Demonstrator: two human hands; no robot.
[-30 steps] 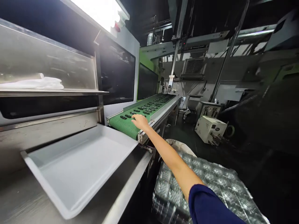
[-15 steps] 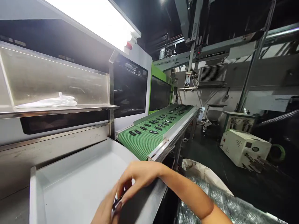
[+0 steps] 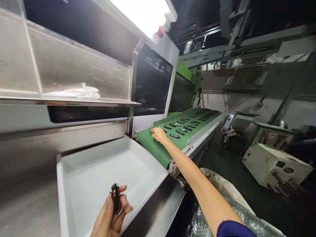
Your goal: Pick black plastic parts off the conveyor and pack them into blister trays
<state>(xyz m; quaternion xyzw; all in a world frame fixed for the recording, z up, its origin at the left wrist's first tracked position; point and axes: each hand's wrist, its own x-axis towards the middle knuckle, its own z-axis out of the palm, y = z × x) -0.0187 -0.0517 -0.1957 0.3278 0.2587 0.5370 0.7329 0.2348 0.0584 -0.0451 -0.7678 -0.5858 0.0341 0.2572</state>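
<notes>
Factory lighting glares from a strip lamp (image 3: pixel 140 14) over a white-and-green machine, whose stainless panels fill the left of the view. At far left, a clear-walled shelf (image 3: pixel 81 69) carries a crumpled white sheet (image 3: pixel 74 92) along its front lip. Below it, on a stainless ledge (image 3: pixel 29 210), sits a white tray (image 3: pixel 61 197), its far corner just beside the near end of a green mesh conveyor belt (image 3: pixel 155 149).

The left hand (image 3: pixel 111 214) is low over the tray's near side, with thumb and fingers closed on a small black moulded part (image 3: pixel 115 197) that stands upright in the grip. Nothing else lies in the tray. Well apart from it, the right arm stretches past the tray's far corner, and the right hand (image 3: pixel 159 134) rests at the near end of the belt, fingertips down among rows of black parts (image 3: pixel 182 130). Those fingers hide what is under them, so whether they pinch a part cannot be told.

A metal side rail (image 3: pixel 201 138) edges the belt. Beneath the navy sleeve (image 3: pixel 233 229) lies an open white sack (image 3: pixel 222 184) of clear plastic (image 3: pixel 209 223). Further right, on the dark floor, stands a white boxy unit (image 3: pixel 275 168).
</notes>
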